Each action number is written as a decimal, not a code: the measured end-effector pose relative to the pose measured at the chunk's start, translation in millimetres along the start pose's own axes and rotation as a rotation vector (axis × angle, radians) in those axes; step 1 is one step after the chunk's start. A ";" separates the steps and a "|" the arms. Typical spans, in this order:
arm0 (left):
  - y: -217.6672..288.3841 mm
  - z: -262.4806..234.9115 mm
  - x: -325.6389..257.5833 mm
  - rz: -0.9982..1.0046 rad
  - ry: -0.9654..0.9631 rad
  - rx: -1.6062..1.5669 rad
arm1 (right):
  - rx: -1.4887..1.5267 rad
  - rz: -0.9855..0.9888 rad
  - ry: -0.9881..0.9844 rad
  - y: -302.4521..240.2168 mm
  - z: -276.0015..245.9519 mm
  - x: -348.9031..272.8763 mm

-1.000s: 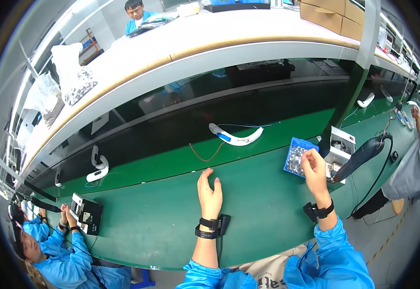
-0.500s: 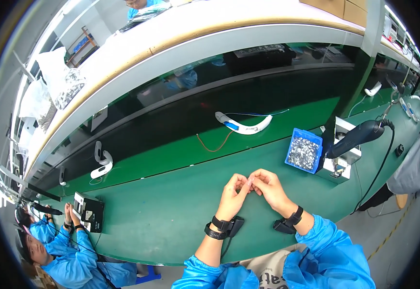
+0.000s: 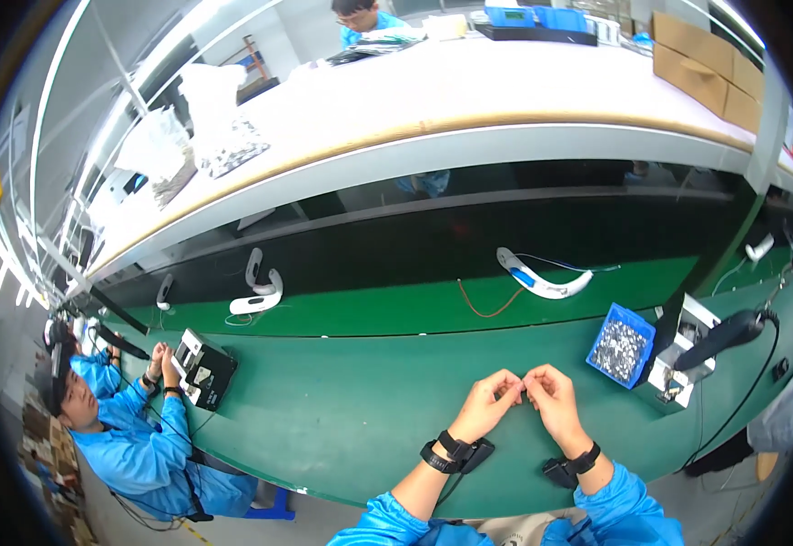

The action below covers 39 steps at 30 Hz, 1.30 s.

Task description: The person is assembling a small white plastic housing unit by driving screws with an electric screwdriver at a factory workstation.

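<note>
Fingertips of the left hand [image 3: 487, 405] and the right hand [image 3: 555, 400] meet above the green desk [image 3: 342, 409], pinched together on something too small to make out, so whether they grasp a part cannot be told. Both wrists carry black straps, and the meeting point hangs over bare desk, near the front edge. Well to the right stands a blue tray of small metal parts [image 3: 621, 346] beside a white fixture [image 3: 683, 364], while a co-worker in a blue coat [image 3: 123, 437] sits at the far left.
</note>
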<state>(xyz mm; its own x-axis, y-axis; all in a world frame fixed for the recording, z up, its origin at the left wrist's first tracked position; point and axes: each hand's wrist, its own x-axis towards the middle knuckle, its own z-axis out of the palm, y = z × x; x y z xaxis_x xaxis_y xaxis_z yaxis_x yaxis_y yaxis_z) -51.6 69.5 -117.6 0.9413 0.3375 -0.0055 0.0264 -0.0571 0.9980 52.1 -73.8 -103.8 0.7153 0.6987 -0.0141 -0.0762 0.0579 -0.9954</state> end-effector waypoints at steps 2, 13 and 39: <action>2.3 -1.2 -1.2 0.009 -0.005 0.034 | -0.017 0.052 0.012 5.0 -0.7 -1.1; 17.3 -3.6 -3.8 0.018 0.020 0.047 | -0.058 0.094 -0.070 6.0 -4.9 1.8; 12.4 0.8 -2.3 0.071 0.055 0.035 | -0.062 0.118 -0.112 -2.2 -4.1 1.8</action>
<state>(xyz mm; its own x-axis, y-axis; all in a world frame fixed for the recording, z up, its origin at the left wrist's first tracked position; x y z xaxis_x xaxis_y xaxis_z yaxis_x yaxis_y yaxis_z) -53.1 67.2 -105.3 0.9212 0.3828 0.0699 -0.0275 -0.1150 0.9930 56.4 -75.6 -102.0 0.6217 0.7733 -0.1243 -0.1100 -0.0709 -0.9914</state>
